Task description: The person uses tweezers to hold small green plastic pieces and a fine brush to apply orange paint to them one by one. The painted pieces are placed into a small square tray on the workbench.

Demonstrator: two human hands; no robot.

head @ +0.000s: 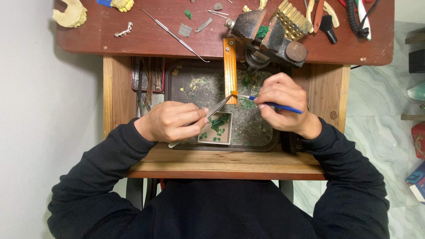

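My left hand [170,121] grips metal tweezers [217,107] whose tips reach the lower end of an orange wooden bench pin [229,68]. My right hand [283,102] holds a thin blue-handled tool [283,107] like a pen, its tip meeting the tweezers' tips at the pin's end. What sits between the tips is too small to tell. Just below, a small square white tray [226,138] holds several green wax pieces.
A dark metal pan [190,84] strewn with green and yellow shavings fills the pulled-out wooden drawer [116,88]. A bench vise [270,37] clamps a green piece on the red-brown desk [146,35]. Picks, pliers, plaster dental casts and a brass brush lie there.
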